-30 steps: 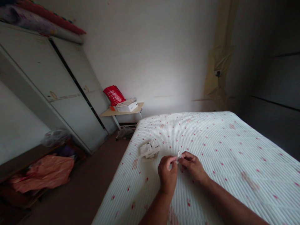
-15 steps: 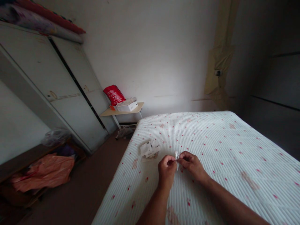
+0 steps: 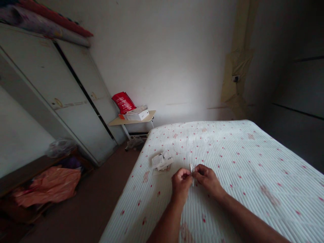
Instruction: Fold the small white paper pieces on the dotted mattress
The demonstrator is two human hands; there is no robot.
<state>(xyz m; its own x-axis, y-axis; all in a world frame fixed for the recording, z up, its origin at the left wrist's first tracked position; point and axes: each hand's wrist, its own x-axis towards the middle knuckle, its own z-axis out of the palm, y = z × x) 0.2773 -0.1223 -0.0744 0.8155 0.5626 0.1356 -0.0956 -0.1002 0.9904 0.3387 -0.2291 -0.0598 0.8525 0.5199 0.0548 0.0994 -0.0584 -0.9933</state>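
Between my two hands stands a thin, whitish packet-like piece (image 3: 191, 167), seen nearly edge-on; its exact kind is too small to make out. My left hand (image 3: 181, 182) pinches it from the left with thumb and fingertips. From the right, the closed fingertips of my right hand (image 3: 206, 177) pinch it at almost the same spot. Both hands are just above the striped white bed cover (image 3: 227, 152) with red dots. Left of them and a little farther off, a small pile of printed white packets (image 3: 162, 161) lies on the cover.
A small table (image 3: 117, 121) beyond the bed's far left corner carries a red bag (image 3: 124, 102) and a white box (image 3: 138, 115). Pale cabinets (image 3: 73, 81) line the left side. An orange plastic bag (image 3: 50, 185) lies low at the left.
Both hands have shifted very slightly to the right, still pinching the thin piece. It now shows more edge-on. The pile of packets has stayed put.
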